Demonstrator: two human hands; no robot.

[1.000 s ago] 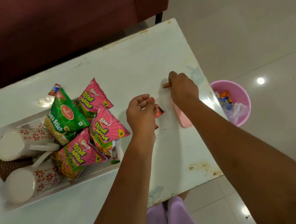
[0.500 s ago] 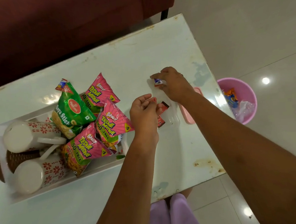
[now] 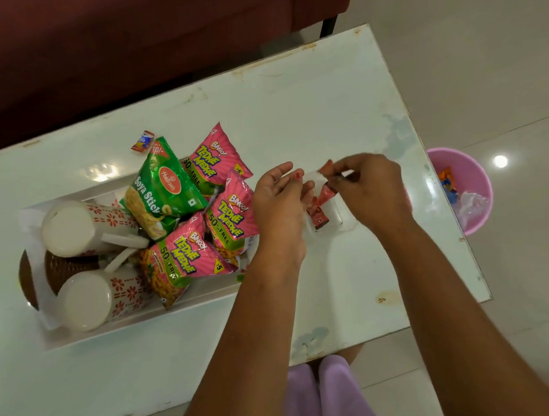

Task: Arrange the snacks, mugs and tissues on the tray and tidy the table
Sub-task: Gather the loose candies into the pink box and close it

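Snacks [image 3: 186, 255] and mugs [image 3: 75, 228] are on the tray [image 3: 139, 325]. Our right hand [image 3: 371, 189] pinches wrapper scraps [image 3: 320, 213], with our left hand [image 3: 278, 207] cupped beside them, its grip unclear. A stray wrapper [image 3: 142, 141] lies toward the tabletop's [image 3: 293, 110] far edge.

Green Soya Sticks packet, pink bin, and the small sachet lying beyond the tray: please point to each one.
green Soya Sticks packet [image 3: 161, 190], head view, middle of its front.
pink bin [image 3: 471, 168], head view, inner wall.
small sachet [image 3: 143, 142], head view, its middle.
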